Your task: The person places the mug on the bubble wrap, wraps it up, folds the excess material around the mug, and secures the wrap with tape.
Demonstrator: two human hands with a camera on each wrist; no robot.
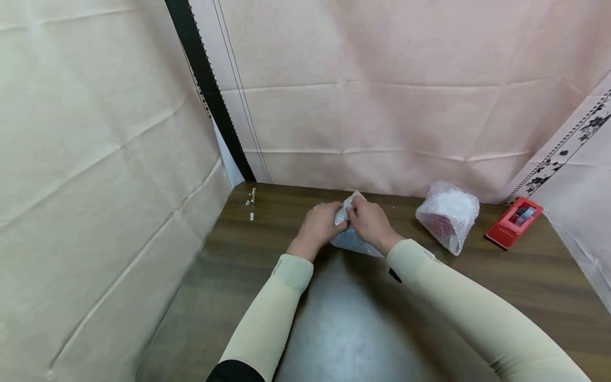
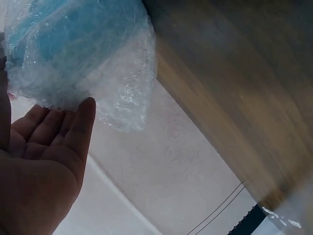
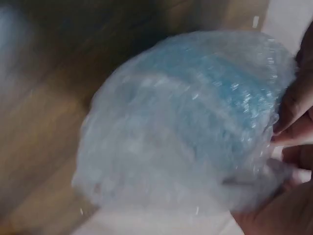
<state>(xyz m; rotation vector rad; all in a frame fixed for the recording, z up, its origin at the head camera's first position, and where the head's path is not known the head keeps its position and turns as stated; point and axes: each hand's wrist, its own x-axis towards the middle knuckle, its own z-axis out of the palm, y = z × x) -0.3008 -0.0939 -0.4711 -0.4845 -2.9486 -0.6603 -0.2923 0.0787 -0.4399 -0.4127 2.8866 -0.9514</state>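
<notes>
Your left hand (image 1: 319, 225) grips the near-left edge of a bubble-wrapped bundle (image 1: 355, 242), thumb toward the film. Your right hand (image 1: 372, 222) pinches the same bundle from the opposite side, its fingers at the gathered film. The bundle sits between your two hands, over the far part of the table (image 1: 248, 270); a blue item shows through its clear layers. Whether its underside touches the wood, you cannot tell from these views.

Taking the bundle as the clock's centre, your pale sleeves run out toward 8 o'clock (image 1: 267, 318) and 4 o'clock (image 1: 477, 302). At 3 o'clock rests a second wrapped bundle (image 1: 451, 212), reddish inside. Just beyond it, on the same bearing, you find a red tape dispenser (image 1: 506, 228), tilted diagonally. Small white scraps (image 1: 252, 216) lie near 9 o'clock. A creased pale cloth (image 1: 382, 116) hangs at 12 o'clock.
</notes>
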